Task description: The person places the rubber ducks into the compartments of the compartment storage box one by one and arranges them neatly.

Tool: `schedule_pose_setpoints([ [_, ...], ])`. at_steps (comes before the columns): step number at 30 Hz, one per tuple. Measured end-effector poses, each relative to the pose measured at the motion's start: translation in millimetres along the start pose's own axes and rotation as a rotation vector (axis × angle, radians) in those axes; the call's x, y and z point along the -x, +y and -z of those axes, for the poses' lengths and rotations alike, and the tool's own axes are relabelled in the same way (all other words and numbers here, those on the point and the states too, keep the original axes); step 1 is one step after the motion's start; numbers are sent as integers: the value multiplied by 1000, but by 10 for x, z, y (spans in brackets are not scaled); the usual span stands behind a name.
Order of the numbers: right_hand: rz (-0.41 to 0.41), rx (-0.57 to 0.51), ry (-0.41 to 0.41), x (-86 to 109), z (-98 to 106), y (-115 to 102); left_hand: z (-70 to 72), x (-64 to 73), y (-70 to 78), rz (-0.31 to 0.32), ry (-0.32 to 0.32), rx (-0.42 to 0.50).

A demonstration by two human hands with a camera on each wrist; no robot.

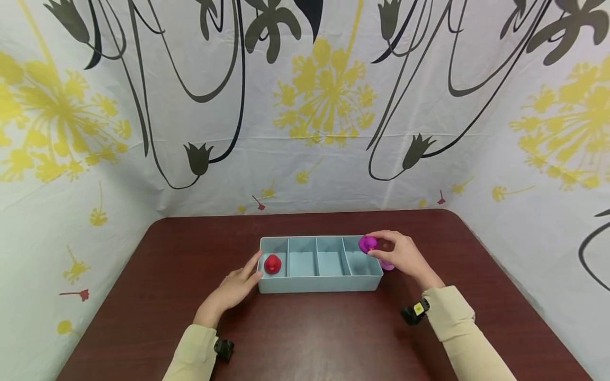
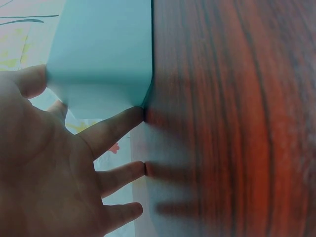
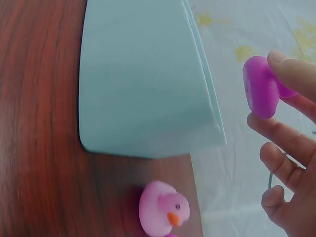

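A long pale blue box [image 1: 318, 284] divided into several compartments sits on the table. My left hand [image 1: 235, 287] touches its left end with fingers spread and fairly straight; in the left wrist view the fingertips [image 2: 133, 114] meet the box's end and lower edge. A round red toy [image 1: 272, 264] lies in the leftmost compartment. Above the rightmost compartment, my right hand [image 1: 399, 254] pinches a purple rubber duck [image 3: 261, 88] between thumb and fingers, its flat base showing in the right wrist view. Beside the box's right end stands a pink rubber duck [image 3: 160, 210], partly hidden by that hand in the head view.
The dark red-brown wooden table [image 1: 329, 333] extends around the box. Behind and beside it hangs a white cloth [image 1: 267, 174] with yellow and grey flower prints. A bit of purple [image 3: 171, 235] shows below the pink duck at the right wrist view's lower edge.
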State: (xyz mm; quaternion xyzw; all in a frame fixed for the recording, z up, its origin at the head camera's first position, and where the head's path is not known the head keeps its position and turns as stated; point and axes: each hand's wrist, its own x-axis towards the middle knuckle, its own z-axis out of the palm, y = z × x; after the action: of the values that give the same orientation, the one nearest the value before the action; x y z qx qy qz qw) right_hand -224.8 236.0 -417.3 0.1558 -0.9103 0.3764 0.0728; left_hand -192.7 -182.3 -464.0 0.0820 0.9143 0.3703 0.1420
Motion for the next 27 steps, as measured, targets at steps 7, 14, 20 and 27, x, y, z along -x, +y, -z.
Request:
schedule_pose_setpoints([
  [7, 13, 44, -2, -25, -145, -115, -7, 4, -14, 6, 0, -2],
  [14, 30, 34, -19, -74, -291, -246, -18, 19, -6, 4, 6, 1],
  [20, 50, 11, -29, -137, -383, -347, -23, 15, -2, 10, 7, 6],
  [27, 63, 2, -44, -220, -526, -471, -13, 11, 0, 12, 12, 6],
])
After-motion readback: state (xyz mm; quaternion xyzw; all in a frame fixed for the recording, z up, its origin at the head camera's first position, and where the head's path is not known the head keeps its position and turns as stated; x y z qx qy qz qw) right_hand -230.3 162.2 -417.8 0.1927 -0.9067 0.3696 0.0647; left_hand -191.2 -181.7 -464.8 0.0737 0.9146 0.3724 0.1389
